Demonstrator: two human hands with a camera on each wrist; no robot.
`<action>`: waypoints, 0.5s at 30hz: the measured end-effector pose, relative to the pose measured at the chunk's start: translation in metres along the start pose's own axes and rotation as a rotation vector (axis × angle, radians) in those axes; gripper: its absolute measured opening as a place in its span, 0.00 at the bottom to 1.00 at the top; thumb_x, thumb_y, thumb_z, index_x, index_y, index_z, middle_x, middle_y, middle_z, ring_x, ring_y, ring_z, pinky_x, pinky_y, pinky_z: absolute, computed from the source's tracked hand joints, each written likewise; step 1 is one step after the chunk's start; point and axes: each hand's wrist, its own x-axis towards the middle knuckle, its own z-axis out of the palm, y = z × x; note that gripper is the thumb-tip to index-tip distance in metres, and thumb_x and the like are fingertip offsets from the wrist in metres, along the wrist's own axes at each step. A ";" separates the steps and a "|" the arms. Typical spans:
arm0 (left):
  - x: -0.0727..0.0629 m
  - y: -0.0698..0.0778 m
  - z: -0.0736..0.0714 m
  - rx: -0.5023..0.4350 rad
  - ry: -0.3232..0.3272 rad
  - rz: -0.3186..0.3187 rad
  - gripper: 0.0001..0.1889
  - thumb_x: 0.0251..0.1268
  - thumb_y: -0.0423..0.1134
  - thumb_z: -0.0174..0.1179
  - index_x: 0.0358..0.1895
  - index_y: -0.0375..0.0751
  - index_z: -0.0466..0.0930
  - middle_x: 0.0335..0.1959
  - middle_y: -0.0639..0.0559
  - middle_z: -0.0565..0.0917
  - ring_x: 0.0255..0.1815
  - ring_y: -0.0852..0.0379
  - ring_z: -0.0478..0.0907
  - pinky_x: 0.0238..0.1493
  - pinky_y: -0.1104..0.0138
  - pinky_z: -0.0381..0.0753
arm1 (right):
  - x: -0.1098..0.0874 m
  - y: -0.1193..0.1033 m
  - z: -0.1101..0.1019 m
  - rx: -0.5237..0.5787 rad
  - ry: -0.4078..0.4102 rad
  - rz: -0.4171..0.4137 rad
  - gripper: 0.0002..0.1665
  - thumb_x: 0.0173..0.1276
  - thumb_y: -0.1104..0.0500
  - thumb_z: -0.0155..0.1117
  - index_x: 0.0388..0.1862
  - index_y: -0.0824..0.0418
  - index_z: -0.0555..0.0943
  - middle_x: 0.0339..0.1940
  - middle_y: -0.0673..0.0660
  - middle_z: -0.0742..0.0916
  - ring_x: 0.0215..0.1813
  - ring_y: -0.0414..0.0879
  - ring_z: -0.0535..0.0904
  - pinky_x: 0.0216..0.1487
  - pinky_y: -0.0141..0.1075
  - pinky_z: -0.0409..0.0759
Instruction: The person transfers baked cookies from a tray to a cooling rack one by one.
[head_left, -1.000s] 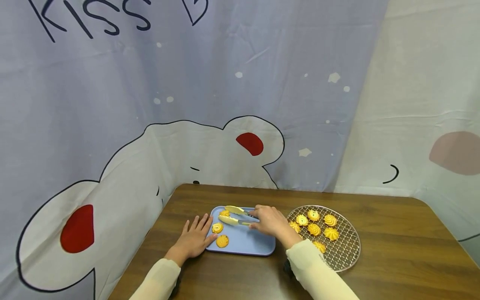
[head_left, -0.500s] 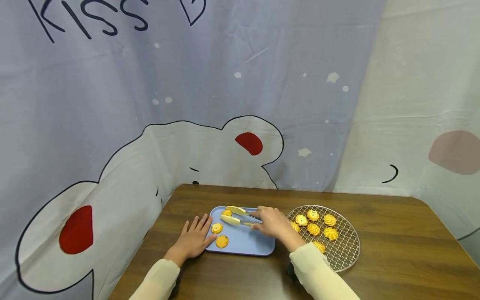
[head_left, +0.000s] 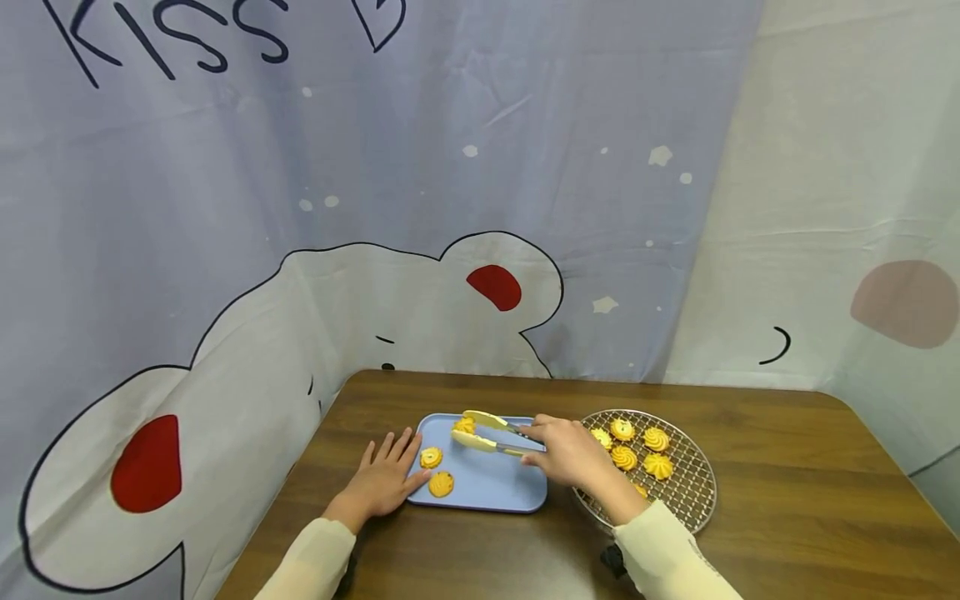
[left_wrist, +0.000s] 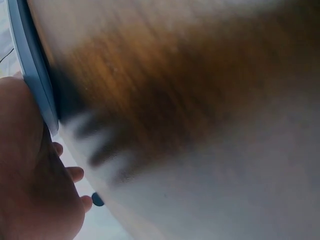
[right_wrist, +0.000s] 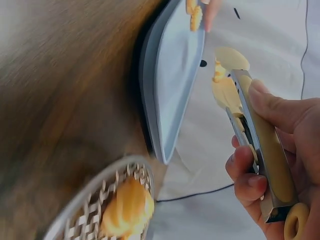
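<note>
My right hand (head_left: 568,450) grips a pair of tongs (right_wrist: 267,150) with pale yellow tips. Between those tips sits a yellow cookie (head_left: 465,426), held above the blue tray (head_left: 491,483); the right wrist view shows it clear of the tray. Two more cookies lie on the tray's left side, a swirled one (head_left: 431,457) and a flat round one (head_left: 442,484). My left hand (head_left: 381,479) lies with fingers spread at the tray's left edge, thumb against the rim. In the left wrist view, that hand (left_wrist: 35,165) shows from the side beside the tray's edge (left_wrist: 32,65).
Right of the tray stands a round wire-mesh rack (head_left: 693,483) with several piped cookies (head_left: 658,466) on it, partly hidden by my right forearm. Both rest on a brown wooden table (head_left: 787,483). A printed curtain (head_left: 420,167) hangs behind the table.
My right hand has moved a little to the right, carrying the tongs and the cookie away from the tray's back left corner. The left hand has stayed at the tray's edge.
</note>
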 end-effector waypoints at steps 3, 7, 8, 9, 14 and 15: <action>-0.001 0.002 -0.002 0.002 0.003 -0.011 0.41 0.78 0.66 0.40 0.82 0.43 0.50 0.83 0.41 0.52 0.82 0.33 0.46 0.76 0.35 0.40 | -0.010 0.004 -0.007 -0.011 0.015 -0.001 0.29 0.61 0.45 0.76 0.60 0.52 0.86 0.44 0.45 0.86 0.27 0.38 0.73 0.27 0.33 0.73; -0.002 0.003 -0.005 0.010 0.004 -0.022 0.41 0.77 0.67 0.41 0.83 0.45 0.49 0.83 0.42 0.51 0.82 0.34 0.45 0.76 0.36 0.40 | -0.026 0.009 -0.018 -0.019 0.028 0.000 0.29 0.61 0.47 0.77 0.60 0.53 0.86 0.43 0.45 0.85 0.27 0.36 0.71 0.27 0.31 0.72; -0.001 0.002 -0.004 0.011 0.006 -0.022 0.42 0.77 0.67 0.41 0.83 0.46 0.49 0.83 0.43 0.51 0.82 0.34 0.45 0.76 0.36 0.40 | -0.031 0.011 -0.021 -0.020 0.029 0.003 0.29 0.61 0.47 0.77 0.60 0.53 0.86 0.42 0.45 0.85 0.27 0.35 0.71 0.27 0.31 0.72; -0.001 0.001 -0.003 0.010 0.008 -0.022 0.42 0.77 0.68 0.41 0.83 0.46 0.49 0.83 0.43 0.51 0.82 0.34 0.45 0.76 0.36 0.40 | -0.035 0.012 -0.024 -0.024 0.031 0.005 0.29 0.60 0.47 0.77 0.60 0.53 0.86 0.43 0.46 0.85 0.27 0.35 0.72 0.27 0.31 0.73; 0.002 -0.008 0.005 0.013 0.019 -0.018 0.43 0.75 0.70 0.39 0.83 0.49 0.48 0.83 0.45 0.51 0.82 0.35 0.45 0.76 0.36 0.40 | -0.057 0.020 -0.035 -0.040 0.054 0.027 0.30 0.58 0.47 0.78 0.60 0.52 0.86 0.47 0.47 0.87 0.31 0.38 0.79 0.30 0.32 0.78; 0.002 -0.009 0.006 0.015 0.019 -0.018 0.43 0.75 0.70 0.39 0.83 0.49 0.48 0.83 0.45 0.51 0.82 0.35 0.45 0.76 0.36 0.40 | -0.061 0.022 -0.037 -0.041 0.063 0.028 0.30 0.58 0.47 0.78 0.60 0.53 0.86 0.48 0.47 0.87 0.32 0.38 0.80 0.30 0.32 0.78</action>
